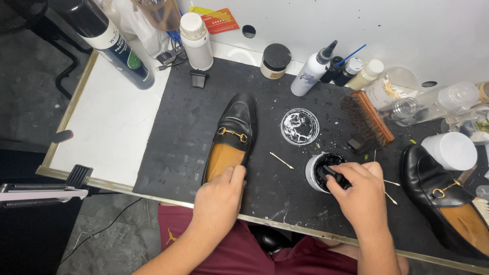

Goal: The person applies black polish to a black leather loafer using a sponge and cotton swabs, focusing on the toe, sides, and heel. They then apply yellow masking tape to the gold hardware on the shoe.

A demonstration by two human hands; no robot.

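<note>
The left hand (219,196) grips the black leather loafer's (232,135) heel; the right hand (359,186) pinches a small black applicator (333,174) in the open polish jar (321,173), apparently loading polish.

Under left hand (218,196): loafer (232,135) on mat (178,137). Under right hand (359,191): jar (318,170). Between hands: swab (281,160). Beyond jar: lid (300,126), brush (367,121). Right of right hand: second loafer (448,203).
</note>
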